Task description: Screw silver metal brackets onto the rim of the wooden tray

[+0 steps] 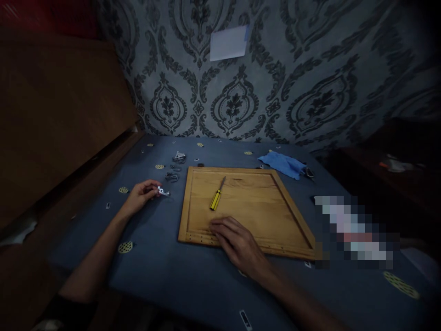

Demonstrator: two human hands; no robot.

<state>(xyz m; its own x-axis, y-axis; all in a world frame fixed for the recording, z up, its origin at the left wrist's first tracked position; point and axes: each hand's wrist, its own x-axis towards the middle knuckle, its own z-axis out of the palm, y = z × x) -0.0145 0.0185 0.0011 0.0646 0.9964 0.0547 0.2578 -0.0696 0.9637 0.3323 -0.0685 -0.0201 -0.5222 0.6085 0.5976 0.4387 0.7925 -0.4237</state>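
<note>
Head: right hand (241, 243) palm-down

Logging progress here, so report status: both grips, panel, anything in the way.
Left grip holding silvery metal fitting. Right grip over wooden panel, near edge. Panel flat on table. Possibly in the way: yellow screwdriver on panel, beyond right grip.

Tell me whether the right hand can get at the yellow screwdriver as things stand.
Probably yes: the right hand is over the near part of the wooden panel, close to the yellow screwdriver, with nothing visible between them.
</note>
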